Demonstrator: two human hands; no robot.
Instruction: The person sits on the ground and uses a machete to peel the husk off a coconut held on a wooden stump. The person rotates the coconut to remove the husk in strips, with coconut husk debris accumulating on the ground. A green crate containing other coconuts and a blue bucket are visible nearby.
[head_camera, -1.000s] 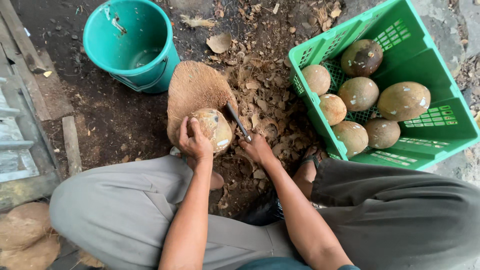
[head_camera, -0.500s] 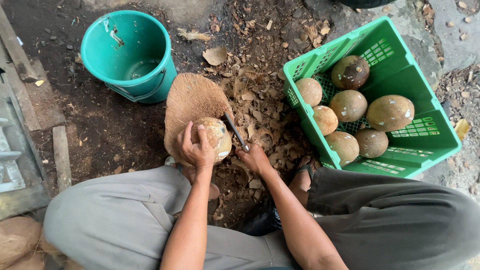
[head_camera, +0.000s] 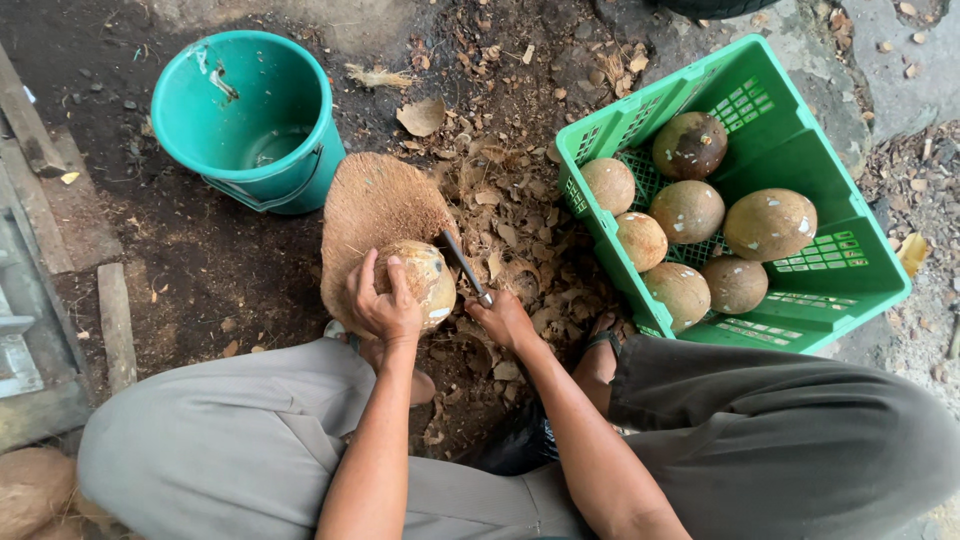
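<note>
Green crate (head_camera: 850, 290) stood on the dirt at the person's right, holding seven husked coconuts. Teal bucket (head_camera: 250, 120) sat at the far left, a little liquid in its bottom. Between them stood the round fibrous chopping block (head_camera: 375, 205). The coconut (head_camera: 425, 280) rested on the block's near edge, partly pared, pale patches showing.

Left hand (head_camera: 385, 305) lay over the nut's near-left side, fingers spread and curled against the shell. Right hand (head_camera: 503, 318) was closed around a knife handle; blade (head_camera: 462, 262) lay against the nut's right flank.

Judged: nut heavy for its size, hard-shelled, round, prone to roll; pared patches likely slick. Best held from above, palm cupped wide, clear of the blade side.
</note>
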